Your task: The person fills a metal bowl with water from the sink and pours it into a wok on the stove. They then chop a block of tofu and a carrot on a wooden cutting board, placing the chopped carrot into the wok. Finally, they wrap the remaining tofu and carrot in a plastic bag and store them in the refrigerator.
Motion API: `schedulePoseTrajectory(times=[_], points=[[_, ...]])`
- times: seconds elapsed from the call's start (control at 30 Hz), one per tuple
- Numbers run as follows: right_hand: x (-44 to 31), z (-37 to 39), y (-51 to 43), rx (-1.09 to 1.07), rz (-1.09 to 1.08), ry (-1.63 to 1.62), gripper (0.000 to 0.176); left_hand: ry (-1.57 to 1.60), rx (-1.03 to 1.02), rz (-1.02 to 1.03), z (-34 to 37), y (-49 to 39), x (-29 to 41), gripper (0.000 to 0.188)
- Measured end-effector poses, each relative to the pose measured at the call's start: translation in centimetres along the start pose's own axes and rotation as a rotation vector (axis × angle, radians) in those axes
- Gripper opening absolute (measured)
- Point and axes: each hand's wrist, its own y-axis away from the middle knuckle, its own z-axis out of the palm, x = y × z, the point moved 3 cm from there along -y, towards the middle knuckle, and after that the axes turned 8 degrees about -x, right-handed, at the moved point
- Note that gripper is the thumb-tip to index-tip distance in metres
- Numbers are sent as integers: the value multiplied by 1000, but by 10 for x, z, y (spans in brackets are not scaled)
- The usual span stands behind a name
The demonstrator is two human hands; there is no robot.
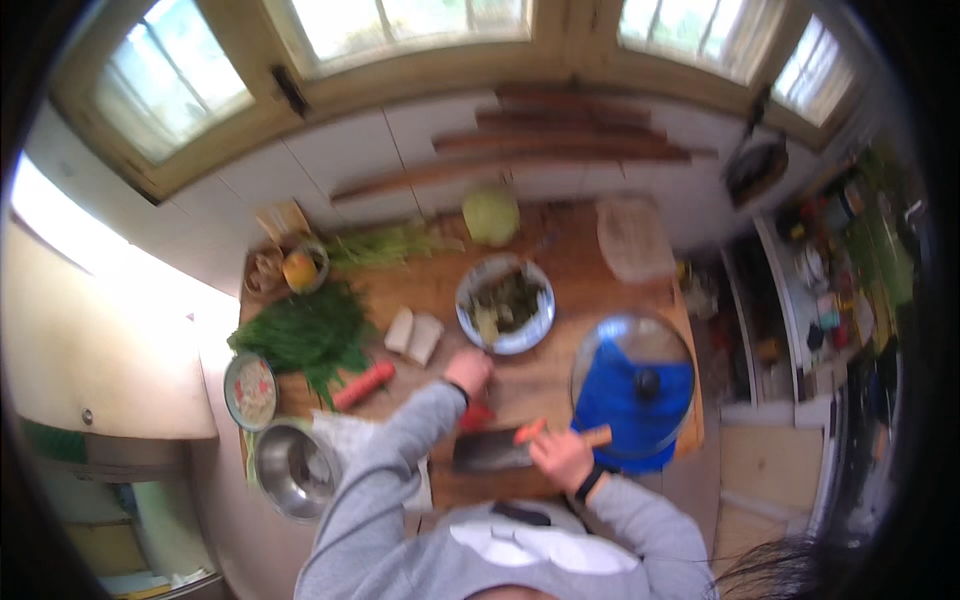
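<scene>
My right hand [561,459] is closed around the wooden handle of a broad-bladed cleaver [491,450], whose dark blade lies flat near the table's front edge. An orange-red piece [530,431] shows at that hand's fingers. My left hand [470,371] is over the wooden table [525,382], just below a blue-rimmed bowl [505,304] of dark green leafy food. Beneath its wrist is a blurred red item [476,415]; whether the fingers hold anything is unclear. To the left lie two pale blocks [414,335] and a red wrapped stick [364,385].
Leafy greens [307,326], a bowl of pale pieces [251,392] and a steel bowl [294,469] stand left. A glass lid [646,384] over blue material is right. Behind are a pale green round vegetable [490,215], stalks [390,244] and a translucent bag [636,238].
</scene>
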Motion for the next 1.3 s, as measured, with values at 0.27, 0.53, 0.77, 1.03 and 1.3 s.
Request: schedulePoseTrajectory(times=[0.27, 0.53, 0.77, 1.03, 1.3], points=[[6, 18, -9, -50, -45, -9, 9, 725, -160, 49, -36, 70, 39, 17], [-4, 32, -27, 27, -140, -6, 8, 782, -28, 123, -26, 89, 69, 11], [-13, 22, -47, -2, -264, 0, 9, 821, -41, -32, -19, 92, 47, 19], [-29, 10, -52, -41, -320, 51, 9, 1067, -28, -167, -3, 93, 27, 20], [-37, 8, -5, -190, -100, -69, 6, 1063, 246, -483, 29, 109, 0, 9]])
